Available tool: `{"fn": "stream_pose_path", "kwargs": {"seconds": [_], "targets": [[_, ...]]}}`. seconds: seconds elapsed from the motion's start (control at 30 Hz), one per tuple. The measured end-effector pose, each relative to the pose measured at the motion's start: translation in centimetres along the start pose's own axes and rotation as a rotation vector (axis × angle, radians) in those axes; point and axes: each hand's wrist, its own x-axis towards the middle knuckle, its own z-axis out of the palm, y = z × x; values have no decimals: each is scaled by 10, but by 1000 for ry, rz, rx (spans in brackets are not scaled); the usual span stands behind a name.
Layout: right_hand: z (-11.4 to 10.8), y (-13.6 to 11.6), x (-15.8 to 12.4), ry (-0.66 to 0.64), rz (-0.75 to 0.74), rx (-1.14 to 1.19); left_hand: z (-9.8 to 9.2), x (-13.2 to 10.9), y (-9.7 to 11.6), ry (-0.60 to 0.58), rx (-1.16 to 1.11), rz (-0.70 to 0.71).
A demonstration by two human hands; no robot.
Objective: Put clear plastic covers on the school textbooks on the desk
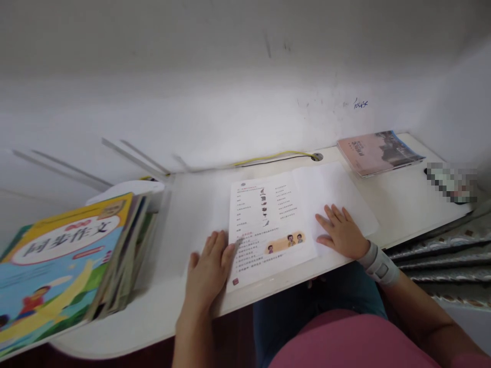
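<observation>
A printed worksheet (253, 245) lies flat on the white desk, with lines of text, small pictures down its middle and an orange cartoon panel near its foot. My left hand (207, 271) rests palm down at the sheet's left edge, fingers stretched out and holding nothing. To the right, a blank white sheet (330, 184) adjoins the printed one; whether they are one piece I cannot tell. My right hand (341, 232) lies on that blank paper with its fingers spread, a grey band (379, 263) around the wrist.
A stack of books (72, 255) with a colourful cover stands on the left of the desk (161, 312). Pink-covered books (378, 153) lie at the back right, near a phone-like item (450, 184), partly blurred. A yellow cable (276, 155) runs along the wall into a round hole.
</observation>
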Motion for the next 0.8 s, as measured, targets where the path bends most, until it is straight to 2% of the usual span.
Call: {"fn": "stream_pose_path", "kwargs": {"seconds": [0.57,0.8], "targets": [[1,11,-5,-40,5,14,2,0,-1,-10,9,-30],[0,12,-7,-22,21,6,3,-1,-1,42,30,11]]}}
